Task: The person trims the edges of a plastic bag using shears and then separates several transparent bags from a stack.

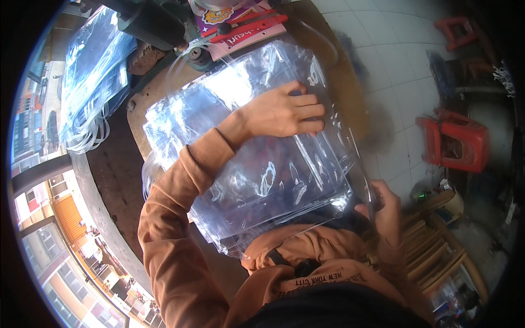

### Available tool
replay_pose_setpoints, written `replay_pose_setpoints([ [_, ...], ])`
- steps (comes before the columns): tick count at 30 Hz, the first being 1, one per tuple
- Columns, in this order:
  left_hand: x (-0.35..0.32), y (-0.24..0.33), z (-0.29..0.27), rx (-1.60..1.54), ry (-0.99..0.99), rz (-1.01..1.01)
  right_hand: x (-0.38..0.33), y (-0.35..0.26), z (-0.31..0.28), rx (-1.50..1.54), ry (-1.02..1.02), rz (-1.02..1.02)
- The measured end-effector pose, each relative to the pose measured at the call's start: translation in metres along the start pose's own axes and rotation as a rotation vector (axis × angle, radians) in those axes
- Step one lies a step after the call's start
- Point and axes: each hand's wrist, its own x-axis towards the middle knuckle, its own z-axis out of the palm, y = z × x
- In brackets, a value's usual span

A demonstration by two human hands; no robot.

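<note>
A stack of clear plastic bags (pixel 240 180) lies on the table in front of me, its glossy layers catching the light. My left hand (pixel 290 112) rests across the upper right of the stack, fingers curled down and gripping the top plastic near its right side. Beyond the stack's right edge, my right hand (pixel 385 208) is closed around scissors (pixel 367 183). The long, thin blades point up and away, beside the right edge of the plastic. The scissors' handles are mostly hidden by my fingers.
A dark machine (pixel 150 24) stands at the far left of the brown table (pixel 350 98). Another pile of clear plastic (pixel 101 71) with looped white straps lies left. Pink and purple packaging (pixel 246 41) is at the back. Red stools (pixel 456 139) and a wooden chair (pixel 437 240) stand right.
</note>
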Motion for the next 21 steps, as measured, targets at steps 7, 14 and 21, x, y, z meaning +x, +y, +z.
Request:
replay_pose_setpoints([
  [7,0.003,0.006,0.001,0.034,-0.079,-0.004,0.000,0.002,-0.002,-0.080,-0.030,-0.024],
  [14,0.005,0.003,-0.001,0.033,-0.114,0.014,-0.001,-0.006,-0.005,-0.156,-0.056,0.011],
  [21,0.008,0.002,-0.005,-0.009,-0.199,0.036,0.000,-0.013,-0.008,-0.241,-0.036,-0.030],
])
